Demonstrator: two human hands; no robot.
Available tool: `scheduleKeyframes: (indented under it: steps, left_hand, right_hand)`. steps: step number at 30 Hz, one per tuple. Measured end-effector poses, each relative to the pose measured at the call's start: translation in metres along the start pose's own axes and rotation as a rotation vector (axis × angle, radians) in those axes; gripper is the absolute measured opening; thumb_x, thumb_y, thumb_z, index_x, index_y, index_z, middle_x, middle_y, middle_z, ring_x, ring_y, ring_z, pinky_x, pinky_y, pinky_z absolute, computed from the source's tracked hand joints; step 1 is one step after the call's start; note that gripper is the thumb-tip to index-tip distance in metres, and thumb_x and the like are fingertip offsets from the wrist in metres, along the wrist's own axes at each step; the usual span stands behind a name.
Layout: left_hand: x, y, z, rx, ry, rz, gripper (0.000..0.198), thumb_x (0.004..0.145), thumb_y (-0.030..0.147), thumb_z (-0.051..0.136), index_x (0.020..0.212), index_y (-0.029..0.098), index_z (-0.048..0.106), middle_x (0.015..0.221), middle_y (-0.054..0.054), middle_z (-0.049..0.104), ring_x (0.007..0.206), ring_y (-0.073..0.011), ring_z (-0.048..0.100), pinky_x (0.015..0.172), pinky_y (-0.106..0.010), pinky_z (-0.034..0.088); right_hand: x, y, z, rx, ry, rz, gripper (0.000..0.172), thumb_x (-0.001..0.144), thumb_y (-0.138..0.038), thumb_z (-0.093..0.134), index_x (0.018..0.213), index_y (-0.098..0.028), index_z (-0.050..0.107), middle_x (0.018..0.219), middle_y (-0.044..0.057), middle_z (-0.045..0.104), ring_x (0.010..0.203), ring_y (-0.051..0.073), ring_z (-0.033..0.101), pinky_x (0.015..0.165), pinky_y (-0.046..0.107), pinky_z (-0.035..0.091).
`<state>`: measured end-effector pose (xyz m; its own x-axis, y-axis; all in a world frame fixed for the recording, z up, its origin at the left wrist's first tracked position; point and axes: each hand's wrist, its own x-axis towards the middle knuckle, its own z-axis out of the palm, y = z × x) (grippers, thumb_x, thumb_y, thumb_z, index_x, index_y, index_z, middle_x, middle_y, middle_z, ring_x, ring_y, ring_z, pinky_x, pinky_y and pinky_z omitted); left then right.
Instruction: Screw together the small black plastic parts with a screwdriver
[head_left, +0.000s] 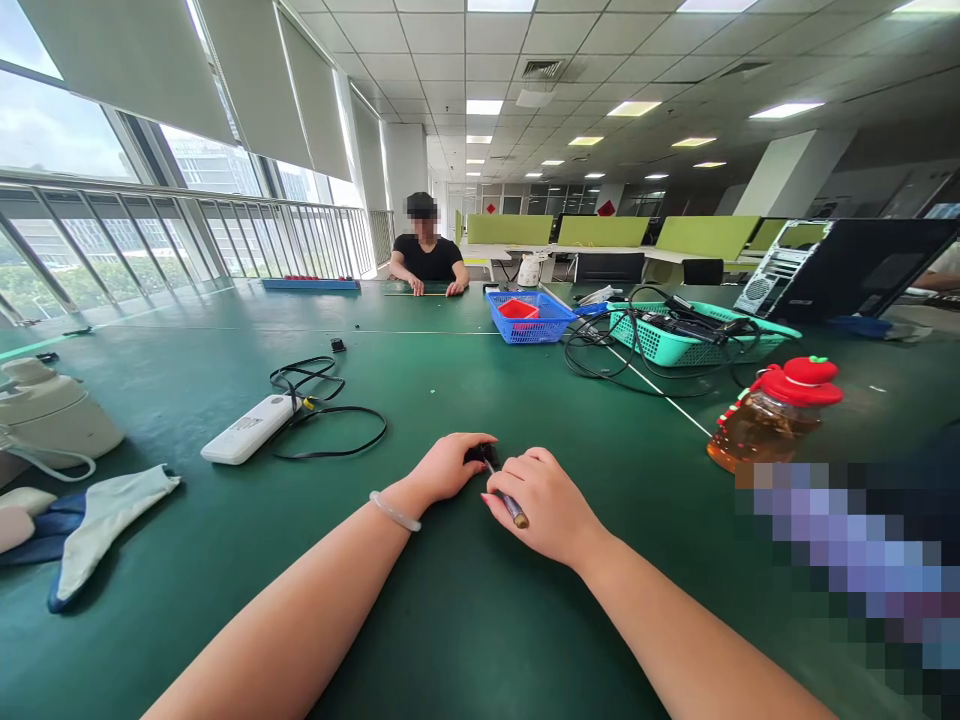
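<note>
Left hand: the left hand curls thumb and fingers round a small black object, pinching it; pale bangle on the wrist
Right hand: the right hand pinches a slim pen-like tool with silvery shaft and brownish end, shaft slanting toward the black object; exact contact at the tip too small to tell
Small black object: between the hands, mid-counter, mostly hidden by fingers
Counter: broad dark green counter, under both forearms
Left of hands: white rounded-corner block with looped thin black cable beside it; smaller black piece just beyond the cable
Far left: white-and-blue glove-like cloth item near a bulky off-white plastic device
Baskets: blue plastic mesh basket with red plastic tray inside; teal plastic mesh basket to its right, heaped with black cables, some hanging over the rim
Right: clear jar with amber liquid, red lid on
Across: another person in black top, both arms on the far side
</note>
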<state>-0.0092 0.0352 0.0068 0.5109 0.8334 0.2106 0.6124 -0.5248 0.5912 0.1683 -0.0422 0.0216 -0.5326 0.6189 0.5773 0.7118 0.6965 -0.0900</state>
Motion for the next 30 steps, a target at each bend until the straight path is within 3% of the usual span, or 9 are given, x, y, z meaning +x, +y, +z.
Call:
scheduleKeyframes:
  steps: [6,15,30]
  left_hand:
    - [0.0003,-0.0004,0.0003,-0.011,0.001,-0.002,0.046,0.079,0.013,0.059,0.123,0.024,0.063,0.123,-0.003,0.069,0.113,-0.0208,0.062,0.102,-0.034,0.047]
    - [0.0,-0.002,0.0007,0.011,-0.003,-0.006,0.047,0.079,0.011,0.058,0.123,0.025,0.063,0.123,-0.002,0.068,0.113,-0.0208,0.062,0.102,-0.035,0.047]
    - [-0.0002,0.0019,-0.0007,0.004,-0.001,-0.012,0.047,0.078,0.01,0.057,0.122,0.024,0.064,0.121,-0.003,0.069,0.11,-0.0204,0.063,0.101,-0.033,0.048]
  right_hand:
    - [-0.0002,0.0006,0.0009,0.015,0.059,0.005,0.018,0.091,-0.02,0.053,0.076,-0.021,0.063,0.064,-0.001,0.059,0.062,0.014,0.05,0.08,0.032,0.036]
    - [-0.0009,-0.0045,0.0047,0.056,-0.029,-0.032,0.015,0.087,-0.02,0.057,0.073,-0.021,0.061,0.068,-0.001,0.06,0.064,0.013,0.049,0.083,0.033,0.035]
    - [-0.0003,-0.0057,0.0035,0.044,-0.001,-0.013,0.016,0.087,-0.02,0.056,0.072,-0.021,0.06,0.067,0.0,0.06,0.063,0.014,0.05,0.083,0.034,0.036]
